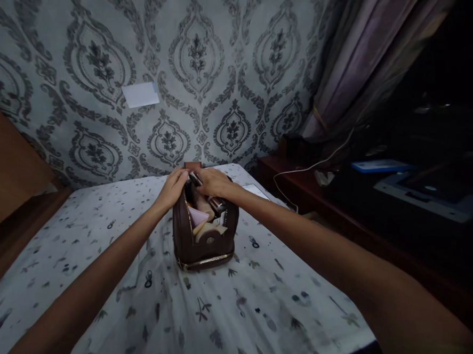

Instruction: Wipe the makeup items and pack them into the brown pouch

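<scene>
A dark brown toiletry bag (181, 235) with a gold zipper stands on the bed, its top unzipped. My left hand (172, 188) is closed on the far left rim of the bag. At the far end of the opening, my right hand (212, 183) pinches a small dark item with a shiny edge (195, 178); its exact kind is unclear. Inside the bag lie a pinkish-white packet (197, 216), a dark shiny cylinder (218, 203) and several pale items. The right hand and forearm hide part of the bag's right rim.
A patterned white sheet (133, 299) covers the bed. Behind the bag, a flat pale object (255, 191) lies near the bed's edge. To the right are a dark red wooden ledge (296, 186), a white cable (321, 162) and a blue-edged flat object (381, 165). Patterned wallpaper stands behind.
</scene>
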The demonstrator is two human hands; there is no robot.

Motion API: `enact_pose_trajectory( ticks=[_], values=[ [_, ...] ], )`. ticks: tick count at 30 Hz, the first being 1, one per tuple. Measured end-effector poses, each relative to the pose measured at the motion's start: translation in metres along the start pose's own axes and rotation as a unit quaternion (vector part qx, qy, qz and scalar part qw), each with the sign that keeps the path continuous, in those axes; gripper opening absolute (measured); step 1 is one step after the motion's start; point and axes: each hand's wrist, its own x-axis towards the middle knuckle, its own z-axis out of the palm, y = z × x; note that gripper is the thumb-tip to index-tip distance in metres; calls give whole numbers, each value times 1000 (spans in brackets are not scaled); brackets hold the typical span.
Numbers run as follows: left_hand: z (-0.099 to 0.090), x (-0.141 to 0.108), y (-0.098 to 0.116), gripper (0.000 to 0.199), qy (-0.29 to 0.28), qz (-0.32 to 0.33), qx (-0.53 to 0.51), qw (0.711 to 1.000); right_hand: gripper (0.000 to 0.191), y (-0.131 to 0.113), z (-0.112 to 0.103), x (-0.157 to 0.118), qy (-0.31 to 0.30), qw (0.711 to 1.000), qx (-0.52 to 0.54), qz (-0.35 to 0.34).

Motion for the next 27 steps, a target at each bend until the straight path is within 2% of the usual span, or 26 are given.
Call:
enact_pose_trajectory(
  ticks=[5,8,10,12,15,18,22,25,27],
  values=[
    [-5,-20,13,44,7,4,-16,1000,48,3,6,1,12,1000,5,18],
    [-17,-40,27,36,-21,55,-4,998,42,3,11,-2,25,1000,-2,18],
    [-29,-51,40,32,-93,123,32,988,37,4,12,-2,26,999,-6,17],
    [-41,-57,56,27,-208,186,87,956,35,4,12,-1,23,999,-8,20],
    [-53,-54,81,25,-314,192,160,916,35,5,12,-1,14,1000,-9,23],
    [-53,-45,98,31,-369,169,172,898,40,7,10,-3,1,1000,-13,8],
    [-47,-35,101,35,-387,150,149,897,56,10,-1,-4,-55,998,-18,-37],
    [-43,-34,94,33,-365,151,123,911,65,13,-9,-2,-104,992,-35,-68],
    [-42,-36,92,32,-347,154,115,918,67,14,-8,-2,-106,991,-33,-69]
  ],
)
